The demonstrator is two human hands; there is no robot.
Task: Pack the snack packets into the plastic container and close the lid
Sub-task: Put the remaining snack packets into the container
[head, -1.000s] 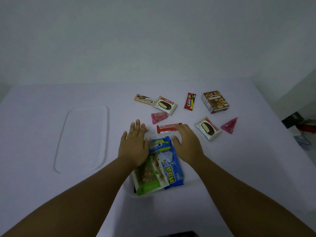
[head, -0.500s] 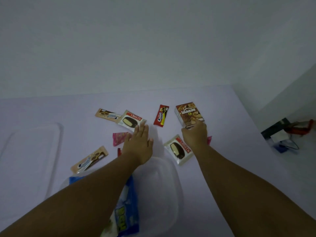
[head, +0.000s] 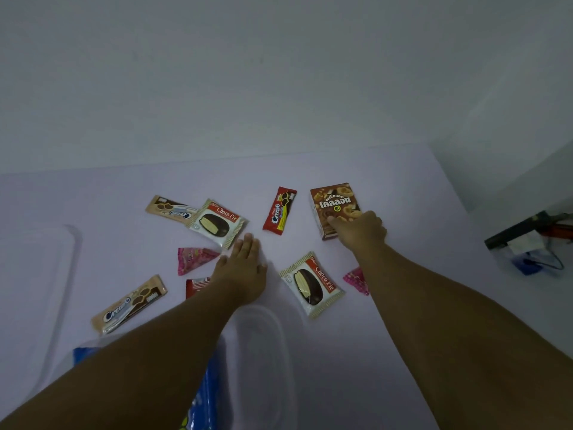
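Your right hand (head: 361, 229) is curled over the near end of the brown snack box (head: 335, 206), fingers on it. Your left hand (head: 242, 274) lies flat, fingers spread, holding nothing. Beyond and beside it: two Choco Pie packets (head: 217, 223), two tan wafer packets (head: 128, 305), two pink triangles (head: 193, 259). The clear container (head: 263, 352) sits under your left forearm.

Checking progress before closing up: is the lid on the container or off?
Off. The lid lies flat on the table at far left, apart from the open container.

Bare indoor room: plain white wall (head: 279, 72), white table (head: 93, 197).
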